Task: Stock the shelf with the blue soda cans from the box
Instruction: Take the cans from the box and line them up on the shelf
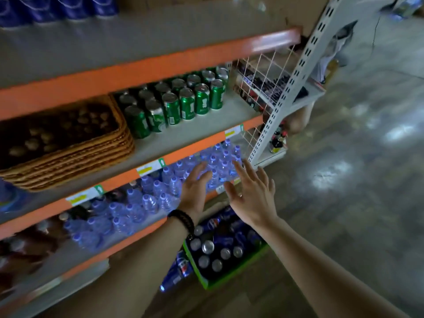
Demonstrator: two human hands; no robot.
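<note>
Both the left hand and the right hand are hanging released, fingers spread, above the green cardboard box on the floor. Blue aluminium soda cans are standing inside it, showing a red-white-blue round logo; the writing is too blurred to read.

Blue soda cans in the green cardboard box: glossy printed metal sides w/ bare silver metal tops. Green drink cans on the mid shelf: same shiny metal, silver lids. Clear plastic water bottles w/ blue-tinted caps, smooth & glossy. Brown woven wicker basket: rough, ribbed, matt. Grey shelf boards look like matt painted metal, orange front strips smooth. White perforated metal upright; white wire-mesh side rack. Grey concrete-look floor polished, reflecting lights. Black braided wristband on left wrist, matt.
</note>
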